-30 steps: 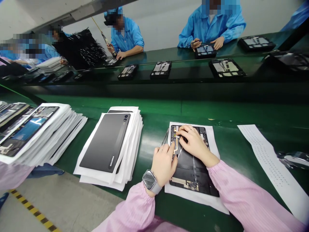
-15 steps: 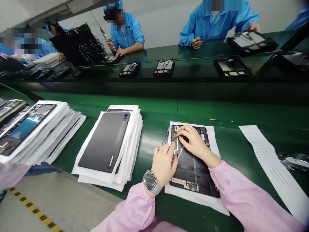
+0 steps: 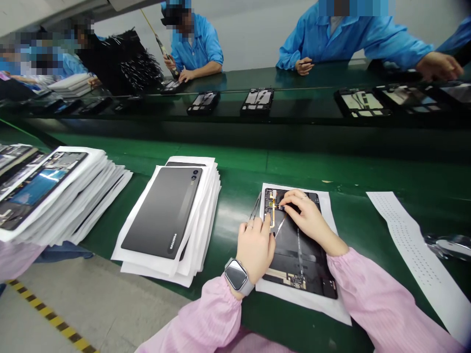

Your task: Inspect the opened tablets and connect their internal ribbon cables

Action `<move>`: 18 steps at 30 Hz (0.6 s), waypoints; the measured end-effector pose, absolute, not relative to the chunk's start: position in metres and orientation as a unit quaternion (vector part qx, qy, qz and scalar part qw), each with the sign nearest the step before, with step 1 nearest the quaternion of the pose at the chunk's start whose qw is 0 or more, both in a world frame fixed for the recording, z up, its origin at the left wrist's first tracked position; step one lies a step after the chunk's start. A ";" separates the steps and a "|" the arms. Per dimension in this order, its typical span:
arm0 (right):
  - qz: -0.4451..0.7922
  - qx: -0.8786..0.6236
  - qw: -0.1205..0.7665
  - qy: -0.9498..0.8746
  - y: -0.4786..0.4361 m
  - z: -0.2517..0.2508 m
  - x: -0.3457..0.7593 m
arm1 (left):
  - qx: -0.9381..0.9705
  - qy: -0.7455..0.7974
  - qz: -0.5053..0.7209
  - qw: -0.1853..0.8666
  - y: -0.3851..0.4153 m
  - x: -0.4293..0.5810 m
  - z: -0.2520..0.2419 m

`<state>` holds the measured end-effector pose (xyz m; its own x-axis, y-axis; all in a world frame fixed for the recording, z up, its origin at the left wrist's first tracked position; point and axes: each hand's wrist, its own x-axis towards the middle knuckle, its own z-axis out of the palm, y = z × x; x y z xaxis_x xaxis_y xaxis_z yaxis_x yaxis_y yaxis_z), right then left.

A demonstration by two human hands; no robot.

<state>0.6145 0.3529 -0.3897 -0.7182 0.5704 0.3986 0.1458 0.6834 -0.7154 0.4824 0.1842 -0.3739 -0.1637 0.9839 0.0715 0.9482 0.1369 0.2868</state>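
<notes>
- Head view, one view only. Open tablet [image 3: 300, 260], back shell off, lies on a white sheet [image 3: 333, 289] on the green conveyor belt [image 3: 235, 164], right of centre, low in frame.
- Long axis runs top to bottom of frame, leaning slightly: far end upper left, near end lower right. Circuit-board end at the far side; gold-coloured strip and small board at the near end.
- Amber flex cable [image 3: 272, 215] runs along the long axis near the tablet's far left corner, partly under the hands.
- Left hand [image 3: 255, 250] sits over the tablet's left edge, fingertips at the flex cable. Fingers curled together, grip unclear.
- Right hand [image 3: 309, 220] reaches across the far end, fingers [image 3: 289, 197] together at the board. Cannot tell if they clamp anything; the contact point is hidden.
- Tweezers [image 3: 255, 206] stick out just beyond the left hand, beside the tablet edge; lower end hidden, so held or not is unclear.
- Smartwatch [image 3: 236, 275] on left wrist; pink sleeves on both arms.
- Centre: stack of tablets [image 3: 162, 213] on white sheets, dark backs up, camera end upper right.
- Left edge: second stack [image 3: 44, 191], cut off by the frame.
- Right: perforated paper strip [image 3: 412, 250], also cut off. Blurred metal object [image 3: 447, 245] at the edge, unclear.
- Top: co-workers in blue smocks [image 3: 193, 49] behind trays of tablets, faces blurred.
</notes>
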 end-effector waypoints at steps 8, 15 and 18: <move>0.397 -0.254 0.335 -0.816 0.361 -0.392 0.624 | 0.644 0.748 0.141 0.071 0.184 0.483 -0.373; 0.435 -0.274 0.355 -0.781 0.361 -0.393 0.629 | 0.641 0.747 0.163 0.068 0.183 0.482 -0.378; 0.433 -0.280 0.320 -0.794 0.354 -0.382 0.634 | 0.640 0.745 0.172 0.073 0.183 0.482 -0.378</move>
